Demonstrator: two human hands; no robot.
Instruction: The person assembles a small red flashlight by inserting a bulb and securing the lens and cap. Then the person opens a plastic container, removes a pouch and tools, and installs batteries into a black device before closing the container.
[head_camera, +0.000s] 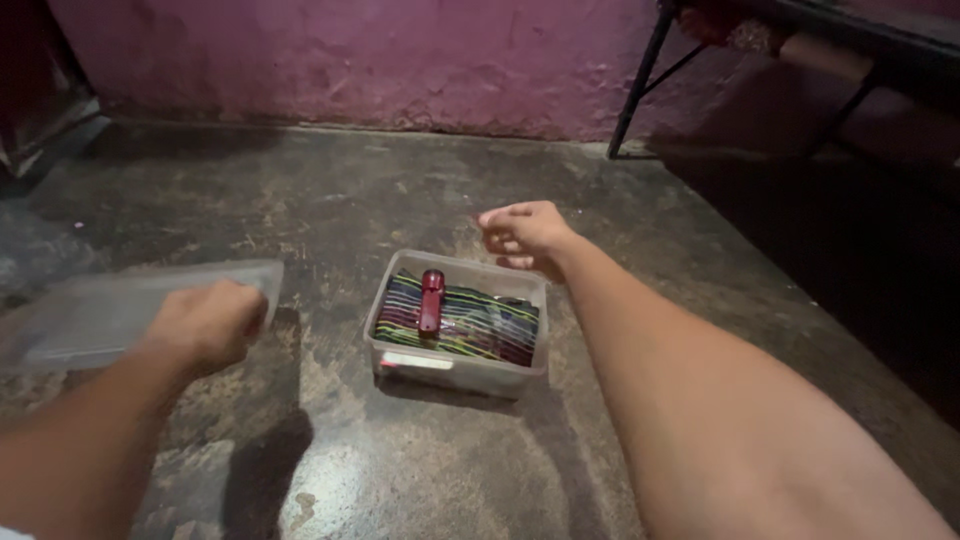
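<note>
Here, clear lid (110, 310) gripped in closed left hand (205, 322): judged light, flexible. Right hand (525, 235) loosely curled, empty, above plastic box (455, 365); rim judged best grasped.

The room is dim; light from above glares off the floor (340, 480) near me, my left hand (205, 322) blurs, and corners fall dark.

The tub (458, 372) sits mid-frame on the floor (400, 470) with a clip (431, 300) lying on the cords (480, 325) inside; my lid (90, 315) is at far left.
</note>
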